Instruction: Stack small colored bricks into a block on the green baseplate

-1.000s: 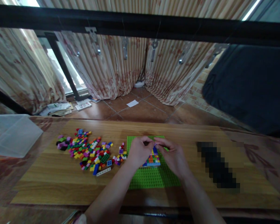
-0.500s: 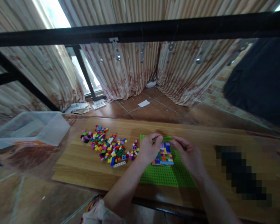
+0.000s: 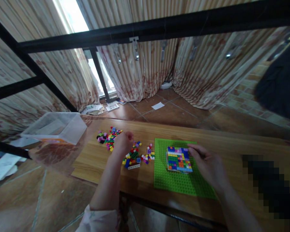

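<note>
A green baseplate [image 3: 181,182] lies on the wooden board. On it stands a square block of stacked coloured bricks [image 3: 178,159]. My right hand [image 3: 207,162] rests at the block's right side, fingers curled and touching its edge. My left hand [image 3: 124,142] is over the pile of loose coloured bricks [image 3: 132,154] left of the plate, fingers curled down into the pile. What those fingers hold is hidden.
A clear plastic tub [image 3: 55,127] sits at the board's far left. A dark blurred object [image 3: 270,180] lies at the right. A black metal frame [image 3: 159,29] crosses above. Curtains and tiled floor with papers [image 3: 94,109] are beyond.
My left hand left the brick block and moved left onto the loose pile. My right hand stayed by the block. The view swung to the left.
</note>
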Tool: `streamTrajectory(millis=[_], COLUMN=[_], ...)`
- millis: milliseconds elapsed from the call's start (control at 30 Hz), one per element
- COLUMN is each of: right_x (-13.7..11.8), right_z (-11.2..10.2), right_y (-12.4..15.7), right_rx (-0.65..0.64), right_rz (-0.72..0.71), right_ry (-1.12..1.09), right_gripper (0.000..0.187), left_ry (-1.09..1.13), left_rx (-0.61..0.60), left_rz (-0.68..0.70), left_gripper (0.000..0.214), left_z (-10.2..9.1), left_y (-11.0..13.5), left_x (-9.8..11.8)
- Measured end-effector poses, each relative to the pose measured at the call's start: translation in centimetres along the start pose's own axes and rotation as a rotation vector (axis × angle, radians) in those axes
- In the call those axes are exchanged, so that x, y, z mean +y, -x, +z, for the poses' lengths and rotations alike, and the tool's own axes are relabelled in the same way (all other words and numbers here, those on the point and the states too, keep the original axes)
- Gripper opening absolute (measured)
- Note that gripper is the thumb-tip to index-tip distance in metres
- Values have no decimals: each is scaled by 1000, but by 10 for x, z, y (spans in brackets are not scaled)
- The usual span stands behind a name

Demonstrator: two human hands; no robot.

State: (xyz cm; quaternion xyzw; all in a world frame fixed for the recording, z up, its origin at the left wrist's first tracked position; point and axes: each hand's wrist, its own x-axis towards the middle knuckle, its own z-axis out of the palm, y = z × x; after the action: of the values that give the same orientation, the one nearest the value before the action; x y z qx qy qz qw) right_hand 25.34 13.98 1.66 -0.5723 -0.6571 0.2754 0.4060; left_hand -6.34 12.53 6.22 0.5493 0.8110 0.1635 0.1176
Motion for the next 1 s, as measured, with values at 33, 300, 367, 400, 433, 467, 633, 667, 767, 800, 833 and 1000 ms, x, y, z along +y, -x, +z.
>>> streamTrajectory(millis=[33, 300, 367, 400, 433, 467, 633, 667, 767, 800, 833, 1000], right_x=[0, 0, 1, 1, 2, 2, -1, -2, -5, -6, -7, -6], right_z=[1, 1, 1, 1, 1, 1, 2, 2, 1, 1, 1, -1], right_y=[0, 0, 1, 1, 1, 1, 0, 0, 0, 0, 0, 1], right_rx=[-3, -6, -3, 1, 3, 3, -6, -4, 0, -2, -3, -17], right_rz=[1, -15, -19, -19, -20, -23, -18, -13, 2, 8, 13, 3], right_ry=[5, 9, 14, 18, 20, 18, 0, -1, -2, 0, 1, 8], right_gripper=[30, 29, 30, 30, 31, 31, 32, 33, 33, 33, 33, 33], left_ry=[-45, -150, -143, -142, -142, -144, -176, -180, -175, -173, -175, -139], left_rx=[-25, -71, -67, -64, -58, -52, -24, -21, -18, -21, -22, -62], left_rz=[26, 123, 108, 98, 88, 78, 40, 46, 69, 70, 72, 115], left_gripper=[25, 22, 21, 21, 22, 22, 23, 24, 25, 25, 25, 25], left_z=[1, 9, 11, 12, 12, 12, 10, 10, 11, 11, 12, 13], left_y=[1, 7, 6, 6, 6, 6, 7, 7, 6, 6, 6, 6], left_x=[-1, -1, 0, 0, 0, 1, 3, 3, 2, 1, 0, 0])
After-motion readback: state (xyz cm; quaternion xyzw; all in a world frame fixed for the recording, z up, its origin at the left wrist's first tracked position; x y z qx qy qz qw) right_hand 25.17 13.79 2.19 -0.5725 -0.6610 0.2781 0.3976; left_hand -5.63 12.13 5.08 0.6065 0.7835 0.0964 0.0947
